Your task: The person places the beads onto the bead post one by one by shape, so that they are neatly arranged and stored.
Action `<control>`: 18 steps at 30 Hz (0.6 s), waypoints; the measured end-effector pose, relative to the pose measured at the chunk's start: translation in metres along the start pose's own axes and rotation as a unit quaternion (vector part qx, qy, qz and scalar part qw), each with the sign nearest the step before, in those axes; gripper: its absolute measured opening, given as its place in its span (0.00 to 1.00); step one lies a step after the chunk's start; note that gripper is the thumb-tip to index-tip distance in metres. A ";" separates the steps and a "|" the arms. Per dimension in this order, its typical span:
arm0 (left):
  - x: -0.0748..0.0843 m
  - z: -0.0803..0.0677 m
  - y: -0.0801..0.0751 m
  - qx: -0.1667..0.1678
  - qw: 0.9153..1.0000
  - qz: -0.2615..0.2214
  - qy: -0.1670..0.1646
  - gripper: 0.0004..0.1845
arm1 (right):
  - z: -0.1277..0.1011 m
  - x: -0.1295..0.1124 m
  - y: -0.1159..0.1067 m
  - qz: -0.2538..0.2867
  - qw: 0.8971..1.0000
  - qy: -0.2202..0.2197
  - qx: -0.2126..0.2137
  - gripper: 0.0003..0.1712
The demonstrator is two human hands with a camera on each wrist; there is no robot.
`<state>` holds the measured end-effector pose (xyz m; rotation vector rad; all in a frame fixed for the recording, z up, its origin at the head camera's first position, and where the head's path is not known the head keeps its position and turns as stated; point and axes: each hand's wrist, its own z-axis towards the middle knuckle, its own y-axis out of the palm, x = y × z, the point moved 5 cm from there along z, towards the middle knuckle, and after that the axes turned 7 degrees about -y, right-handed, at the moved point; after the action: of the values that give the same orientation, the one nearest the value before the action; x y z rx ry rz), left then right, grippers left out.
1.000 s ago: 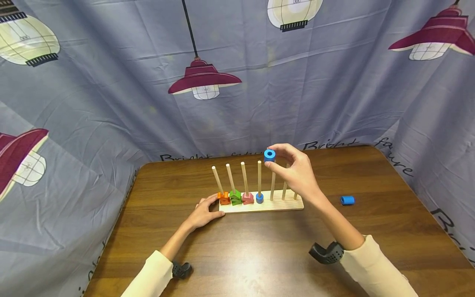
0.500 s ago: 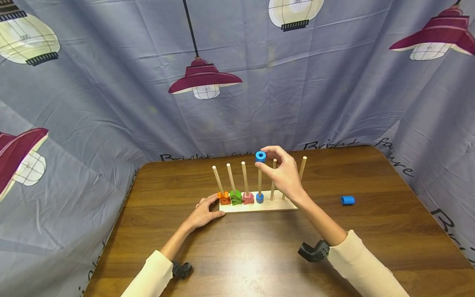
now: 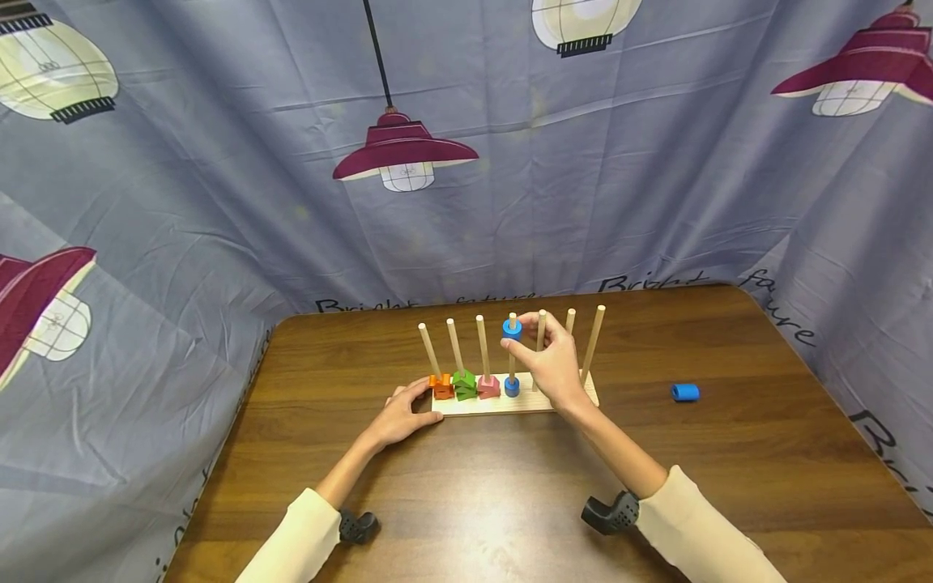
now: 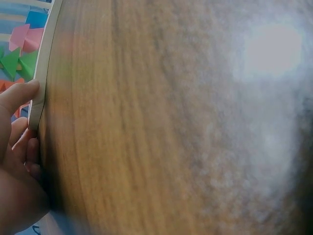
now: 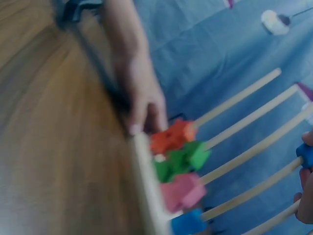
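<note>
A wooden base (image 3: 466, 403) with several upright pegs stands mid-table. Orange (image 3: 440, 387), green (image 3: 463, 385), pink (image 3: 487, 386) and blue (image 3: 512, 387) pieces sit at the bottoms of the four left pegs. My right hand (image 3: 551, 362) pinches a blue ring (image 3: 512, 328) threaded over the top of the fourth peg (image 3: 512, 353). My left hand (image 3: 403, 416) grips the base's left end, its fingers (image 4: 19, 98) against the base edge (image 4: 44, 68). The right wrist view shows the orange (image 5: 171, 137), green (image 5: 183, 159) and pink (image 5: 183, 191) pieces and the blue ring (image 5: 305, 154) at the right edge.
A second blue cylinder (image 3: 684, 393) lies on the brown table (image 3: 466, 502) to the right of the base. Grey cloth printed with lamps (image 3: 404, 154) walls in the table at the back and both sides.
My right hand carried the blue ring leftward from above the fifth peg and lowered it over the tip of the fourth peg. The left hand stayed on the base.
</note>
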<state>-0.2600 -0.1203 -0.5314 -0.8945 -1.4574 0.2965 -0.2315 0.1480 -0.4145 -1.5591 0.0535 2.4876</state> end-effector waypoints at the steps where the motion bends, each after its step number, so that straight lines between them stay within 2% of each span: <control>1: 0.000 0.000 0.000 0.000 1.000 0.000 0.000 0.39 | -0.003 0.008 0.000 0.002 1.000 0.008 -0.004 0.19; 7: -0.001 0.000 0.001 0.001 1.000 0.001 -0.002 0.39 | -0.030 0.065 0.006 -0.017 0.995 0.095 -0.031 0.19; 10: -0.001 0.000 0.001 0.001 1.000 -0.002 -0.003 0.39 | -0.040 0.085 0.007 -0.031 0.990 0.130 -0.044 0.19; 14: -0.001 0.001 0.001 0.000 1.000 -0.004 -0.004 0.40 | -0.045 0.092 0.005 -0.038 0.989 0.132 -0.055 0.21; 18: -0.001 0.000 0.001 0.001 1.000 -0.006 -0.004 0.40 | -0.049 0.089 -0.002 -0.041 0.987 0.121 -0.101 0.29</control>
<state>-0.2602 -0.1204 -0.5330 -0.8829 -1.4683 0.2927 -0.2248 0.1563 -0.5153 -1.8953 -0.2289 2.2883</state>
